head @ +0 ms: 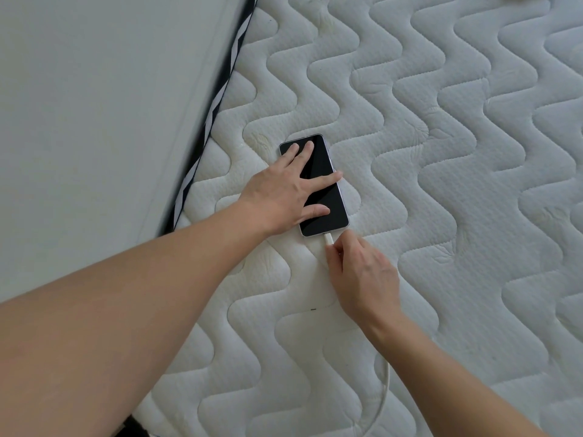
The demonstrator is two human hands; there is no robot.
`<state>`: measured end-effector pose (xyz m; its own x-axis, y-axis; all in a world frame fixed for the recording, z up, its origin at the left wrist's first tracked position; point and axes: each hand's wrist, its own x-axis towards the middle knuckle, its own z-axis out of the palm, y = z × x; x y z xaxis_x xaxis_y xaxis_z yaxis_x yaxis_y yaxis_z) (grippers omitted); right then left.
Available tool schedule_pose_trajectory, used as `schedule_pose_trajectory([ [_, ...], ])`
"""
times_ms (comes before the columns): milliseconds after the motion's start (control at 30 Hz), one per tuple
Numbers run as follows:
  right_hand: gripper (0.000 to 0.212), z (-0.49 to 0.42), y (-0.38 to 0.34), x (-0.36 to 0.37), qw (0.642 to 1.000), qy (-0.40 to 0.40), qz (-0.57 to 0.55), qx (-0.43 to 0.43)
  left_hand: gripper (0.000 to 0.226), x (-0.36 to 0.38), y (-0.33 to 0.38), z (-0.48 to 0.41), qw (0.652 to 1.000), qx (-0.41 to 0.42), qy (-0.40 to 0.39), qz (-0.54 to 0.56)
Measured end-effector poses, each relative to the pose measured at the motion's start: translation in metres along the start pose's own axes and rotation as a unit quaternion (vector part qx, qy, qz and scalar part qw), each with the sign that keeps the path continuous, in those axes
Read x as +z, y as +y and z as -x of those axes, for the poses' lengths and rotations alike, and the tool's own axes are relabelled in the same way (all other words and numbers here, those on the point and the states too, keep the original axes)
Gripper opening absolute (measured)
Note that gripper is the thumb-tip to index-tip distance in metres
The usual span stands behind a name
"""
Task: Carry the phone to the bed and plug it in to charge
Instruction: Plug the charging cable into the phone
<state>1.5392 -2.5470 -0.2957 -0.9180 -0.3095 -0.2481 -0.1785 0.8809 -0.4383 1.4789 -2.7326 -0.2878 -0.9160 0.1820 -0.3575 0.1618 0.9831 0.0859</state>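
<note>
A black-screened phone [325,197] lies flat, screen up, on the white quilted mattress [441,152] near its left edge. My left hand [280,197] rests on the screen with fingers spread, pressing it down. My right hand [359,272] pinches the white charging plug [328,239], which sits in the port at the phone's near end. The white cable [383,402] runs back under my right forearm and curves toward the lower edge of the view.
A pale wall or panel [94,121] stands to the left of the bed, with a black-and-white striped mattress border [208,121] running diagonally along it. The mattress stretches far to the right.
</note>
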Motion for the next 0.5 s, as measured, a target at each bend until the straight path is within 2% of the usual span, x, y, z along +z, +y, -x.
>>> schedule_pose_trajectory([
  [333, 0.028, -0.005, -0.004, 0.0059, 1.0, -0.003, -0.01, 0.028, 0.065, 0.0043, 0.0071, 0.003, 0.999, -0.008, 0.027, -0.014],
  [500, 0.028, -0.006, -0.0014, 0.0048, 1.0, -0.004, -0.002, 0.014, 0.065, 0.0046, 0.0079, 0.0038, 0.999, -0.016, 0.034, 0.001],
])
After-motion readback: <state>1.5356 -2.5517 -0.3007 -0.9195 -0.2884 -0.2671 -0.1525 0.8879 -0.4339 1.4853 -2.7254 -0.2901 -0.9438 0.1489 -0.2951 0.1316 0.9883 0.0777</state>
